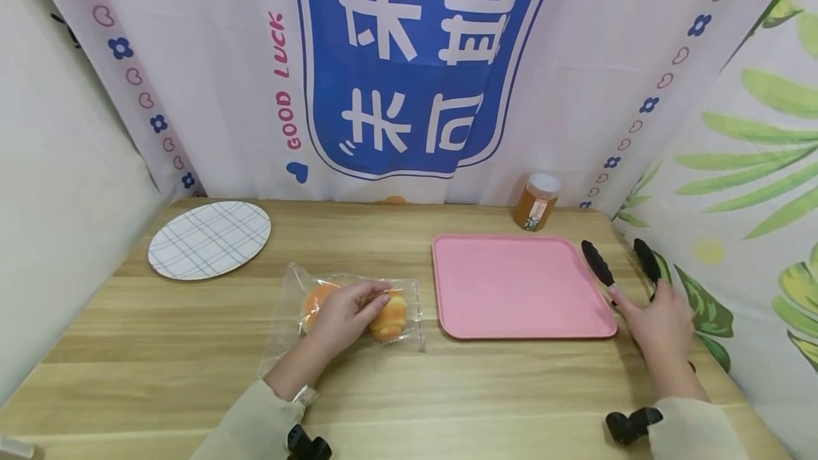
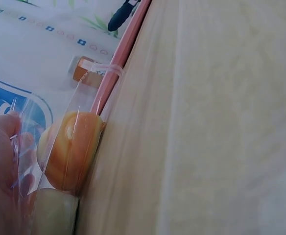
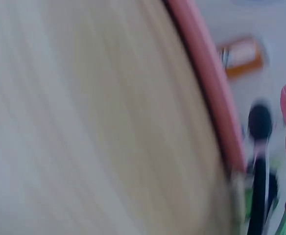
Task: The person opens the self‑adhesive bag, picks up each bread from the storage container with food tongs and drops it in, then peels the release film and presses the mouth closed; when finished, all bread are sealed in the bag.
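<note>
Through the clear plastic bag [image 1: 414, 311], an orange-topped bun [image 1: 317, 302] and a ridged bread roll [image 1: 390, 319] show on the table. My left hand [image 1: 339, 318] lies over the bag, pinching its film between thumb and fingers. In the left wrist view the roll [image 2: 72, 152] sits just beyond the fingers. Black-tipped tongs [image 1: 597, 263] lie spread beside the tray's right edge. Over their middle reaches my right hand [image 1: 661, 325], thumb near one arm and fingers by the other. The right wrist view shows the thumb extended, apart from the blurred tongs [image 3: 258, 196].
A pink tray [image 1: 517, 289] lies flat between the bag and the tongs. Behind it stands a capped jar [image 1: 535, 203] of amber contents. A checked oval plate [image 1: 209, 240] is at the back left. Printed cloth [image 1: 243, 91] hangs along the table's far edge.
</note>
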### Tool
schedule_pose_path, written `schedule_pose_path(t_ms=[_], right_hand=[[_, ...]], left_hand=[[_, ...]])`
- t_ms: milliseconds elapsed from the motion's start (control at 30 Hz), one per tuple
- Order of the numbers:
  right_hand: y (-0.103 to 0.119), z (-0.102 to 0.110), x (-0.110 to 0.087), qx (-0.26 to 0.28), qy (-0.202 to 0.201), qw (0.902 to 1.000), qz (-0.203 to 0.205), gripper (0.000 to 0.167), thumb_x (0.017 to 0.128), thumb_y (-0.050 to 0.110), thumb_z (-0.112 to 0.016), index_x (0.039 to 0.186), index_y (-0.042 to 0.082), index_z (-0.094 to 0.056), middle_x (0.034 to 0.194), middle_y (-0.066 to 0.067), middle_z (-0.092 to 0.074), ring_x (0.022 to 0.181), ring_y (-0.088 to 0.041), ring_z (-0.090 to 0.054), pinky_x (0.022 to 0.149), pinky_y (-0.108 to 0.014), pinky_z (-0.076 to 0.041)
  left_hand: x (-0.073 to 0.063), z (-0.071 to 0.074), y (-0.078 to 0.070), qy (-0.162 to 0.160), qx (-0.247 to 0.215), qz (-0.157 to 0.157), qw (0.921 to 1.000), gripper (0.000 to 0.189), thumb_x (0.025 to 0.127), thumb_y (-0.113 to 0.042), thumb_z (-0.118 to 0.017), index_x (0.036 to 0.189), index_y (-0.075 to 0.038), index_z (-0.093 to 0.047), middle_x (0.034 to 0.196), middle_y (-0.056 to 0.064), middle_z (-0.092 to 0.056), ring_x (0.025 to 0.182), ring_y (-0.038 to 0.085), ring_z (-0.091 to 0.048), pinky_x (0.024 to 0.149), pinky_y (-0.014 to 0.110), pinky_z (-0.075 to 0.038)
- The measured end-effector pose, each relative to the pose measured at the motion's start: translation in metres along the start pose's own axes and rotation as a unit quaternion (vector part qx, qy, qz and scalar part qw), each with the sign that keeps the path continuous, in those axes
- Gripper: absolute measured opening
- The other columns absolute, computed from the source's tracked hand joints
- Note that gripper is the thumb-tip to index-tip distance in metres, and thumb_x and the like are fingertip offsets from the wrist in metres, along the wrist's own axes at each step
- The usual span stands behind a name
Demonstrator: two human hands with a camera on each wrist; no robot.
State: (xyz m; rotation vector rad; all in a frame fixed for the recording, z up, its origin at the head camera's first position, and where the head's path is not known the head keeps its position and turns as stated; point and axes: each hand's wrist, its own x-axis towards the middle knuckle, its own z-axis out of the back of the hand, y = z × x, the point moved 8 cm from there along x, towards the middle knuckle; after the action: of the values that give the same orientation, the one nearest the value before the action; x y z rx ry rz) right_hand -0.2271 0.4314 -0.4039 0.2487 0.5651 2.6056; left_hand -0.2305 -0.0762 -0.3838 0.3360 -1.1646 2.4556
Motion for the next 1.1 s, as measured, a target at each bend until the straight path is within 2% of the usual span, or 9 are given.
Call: schedule_pose_path(t_ms=[67, 167, 300, 467, 633, 733, 833, 1033, 1100], right_hand=[[0.025, 0.001, -0.01, 0.018, -0.018, 0.9986, 0.046, 0.099, 0.09, 0.063, -0.055, 0.149, -0.01, -0.023, 0.149, -0.039, -0.027, 0.135, -0.058, -0.025, 0.11, -0.069, -0.025], [0.068, -0.001, -0.029, 0.07, -0.007, 0.9927, 0.098, 0.086, 0.093, 0.054, -0.059, 0.148, -0.007, -0.031, 0.15, -0.036, -0.031, 0.137, -0.055, -0.028, 0.113, -0.067, -0.025], [0.122, -0.02, -0.064, 0.15, 0.059, 0.9785, 0.129, 0.079, 0.094, 0.052, -0.058, 0.15, 0.002, -0.033, 0.151, -0.028, -0.037, 0.137, -0.048, -0.036, 0.112, -0.063, -0.032], [0.183, -0.057, -0.117, 0.256, 0.146, 0.9431, 0.153, 0.058, 0.093, 0.039, -0.065, 0.139, 0.007, -0.05, 0.135, -0.016, -0.058, 0.119, -0.031, -0.057, 0.104, -0.047, -0.049], [0.231, -0.098, -0.164, 0.309, 0.223, 0.9064, 0.183, 0.042, 0.089, 0.031, -0.071, 0.119, 0.003, -0.064, 0.102, -0.009, -0.071, 0.085, -0.015, -0.065, 0.073, -0.026, -0.058], [0.242, -0.122, -0.176, 0.33, 0.266, 0.894, 0.146, 0.042, 0.09, 0.036, -0.069, 0.112, 0.0, -0.066, 0.091, -0.009, -0.07, 0.071, -0.013, -0.064, 0.058, -0.022, -0.056], [0.246, -0.143, -0.182, 0.354, 0.299, 0.8817, 0.087, 0.045, 0.092, 0.04, -0.067, 0.107, -0.002, -0.066, 0.085, -0.009, -0.07, 0.064, -0.013, -0.064, 0.051, -0.024, -0.055], [0.256, -0.16, -0.184, 0.407, 0.308, 0.8597, 0.023, 0.04, 0.091, 0.034, -0.068, 0.096, -0.005, -0.067, 0.076, -0.007, -0.069, 0.059, -0.01, -0.064, 0.052, -0.023, -0.057], [0.259, -0.163, -0.184, 0.42, 0.31, 0.8528, 0.013, 0.034, 0.092, 0.029, -0.068, 0.094, -0.005, -0.067, 0.075, -0.006, -0.069, 0.058, -0.009, -0.064, 0.052, -0.022, -0.057]], left_hand=[[0.0, -0.001, 0.0, -0.003, 0.0, 0.001, 1.0, 0.017, 0.094, -0.019, -0.066, 0.108, -0.013, -0.073, 0.103, 0.002, -0.076, 0.078, 0.009, -0.063, 0.066, 0.023, -0.052], [0.001, -0.002, -0.001, -0.008, -0.001, 0.009, 0.9999, 0.018, 0.094, -0.019, -0.066, 0.108, -0.011, -0.072, 0.102, 0.003, -0.076, 0.071, 0.007, -0.057, 0.06, 0.02, -0.048], [0.002, -0.002, 0.0, -0.013, 0.004, 0.03, 0.9994, 0.02, 0.095, -0.021, -0.065, 0.11, -0.01, -0.071, 0.105, 0.005, -0.076, 0.071, 0.01, -0.058, 0.06, 0.023, -0.049], [0.003, -0.001, 0.0, -0.03, 0.011, 0.051, 0.9982, 0.022, 0.096, -0.023, -0.064, 0.112, -0.009, -0.071, 0.111, 0.007, -0.074, 0.085, 0.017, -0.067, 0.067, 0.03, -0.055], [0.003, -0.001, 0.002, -0.047, 0.0, 0.079, 0.9958, 0.024, 0.097, -0.026, -0.062, 0.113, -0.01, -0.07, 0.113, 0.007, -0.074, 0.089, 0.02, -0.071, 0.065, 0.028, -0.056], [0.002, -0.002, 0.004, -0.053, -0.001, 0.094, 0.9941, 0.025, 0.097, -0.029, -0.061, 0.115, -0.012, -0.07, 0.112, 0.007, -0.074, 0.092, 0.022, -0.071, 0.07, 0.031, -0.057], [0.002, -0.004, 0.004, -0.054, -0.005, 0.105, 0.993, 0.025, 0.097, -0.029, -0.062, 0.116, -0.014, -0.069, 0.113, 0.008, -0.074, 0.09, 0.022, -0.071, 0.07, 0.033, -0.057], [0.001, -0.003, 0.002, -0.059, 0.003, 0.099, 0.9934, 0.028, 0.097, -0.029, -0.062, 0.118, -0.012, -0.068, 0.115, 0.008, -0.073, 0.094, 0.024, -0.071, 0.073, 0.036, -0.058], [0.0, -0.001, 0.001, -0.049, 0.0, 0.104, 0.9934, 0.032, 0.097, -0.031, -0.062, 0.122, -0.012, -0.066, 0.109, 0.009, -0.074, 0.077, 0.022, -0.07, 0.062, 0.032, -0.057]])
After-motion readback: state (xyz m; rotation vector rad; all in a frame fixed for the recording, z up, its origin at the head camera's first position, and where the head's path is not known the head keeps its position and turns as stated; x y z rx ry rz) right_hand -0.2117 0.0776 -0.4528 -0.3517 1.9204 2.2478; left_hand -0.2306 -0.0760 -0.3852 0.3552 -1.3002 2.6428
